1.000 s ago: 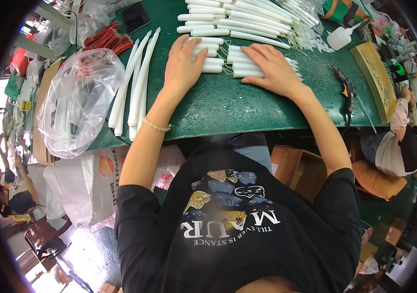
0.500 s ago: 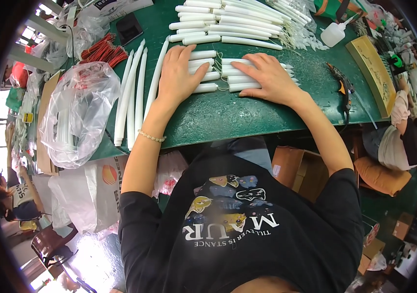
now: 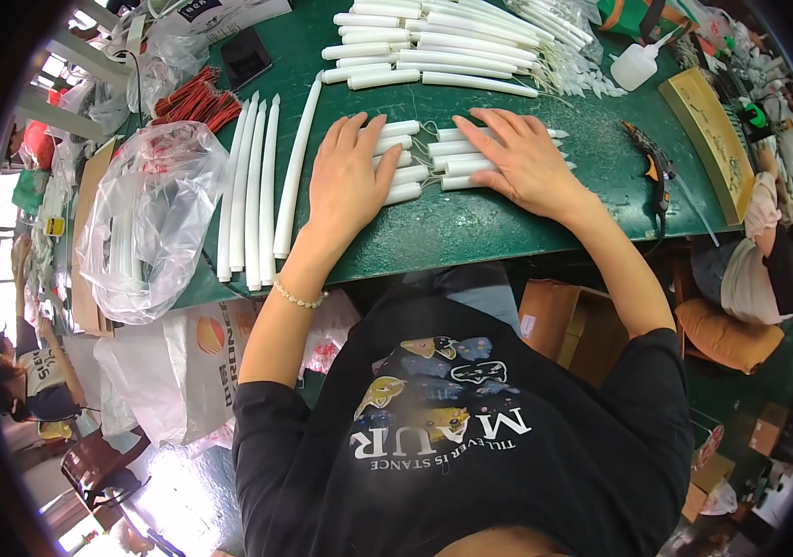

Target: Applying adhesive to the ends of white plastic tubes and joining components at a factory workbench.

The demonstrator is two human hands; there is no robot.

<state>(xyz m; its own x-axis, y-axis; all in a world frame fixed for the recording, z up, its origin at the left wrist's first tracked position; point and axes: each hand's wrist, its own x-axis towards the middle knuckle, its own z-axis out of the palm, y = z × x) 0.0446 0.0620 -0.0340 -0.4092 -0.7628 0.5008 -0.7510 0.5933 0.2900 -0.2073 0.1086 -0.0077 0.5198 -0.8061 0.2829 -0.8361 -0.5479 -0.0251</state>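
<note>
My left hand (image 3: 350, 176) lies palm down over several short white tubes (image 3: 405, 174), fingers stretched out and a little apart. Palm down too, my right hand (image 3: 534, 167) covers the matching white candle pieces (image 3: 454, 148), whose pointed tips stick out past its far side. Thin pale wires (image 3: 430, 128) run across the gap between the two rows of pieces. Both rows lie flat on the green table (image 3: 368, 243), under my hands. Left of my left hand, several long white taper candles (image 3: 252, 186) lie side by side, with one long candle (image 3: 296, 172) set apart nearest it.
More white tubes (image 3: 466, 58) with wires lie at the back. A clear plastic bag (image 3: 160, 218) and red wires (image 3: 197, 97) are at left. On the right are a glue gun (image 3: 658, 176), a white squeeze bottle (image 3: 634, 67) and a yellow tray (image 3: 704, 139). Other people sit at both sides.
Both hands have come nearer to me, along with the two rows of white pieces beneath them. The rows now lie slightly less evenly. The candles at left shifted a little.
</note>
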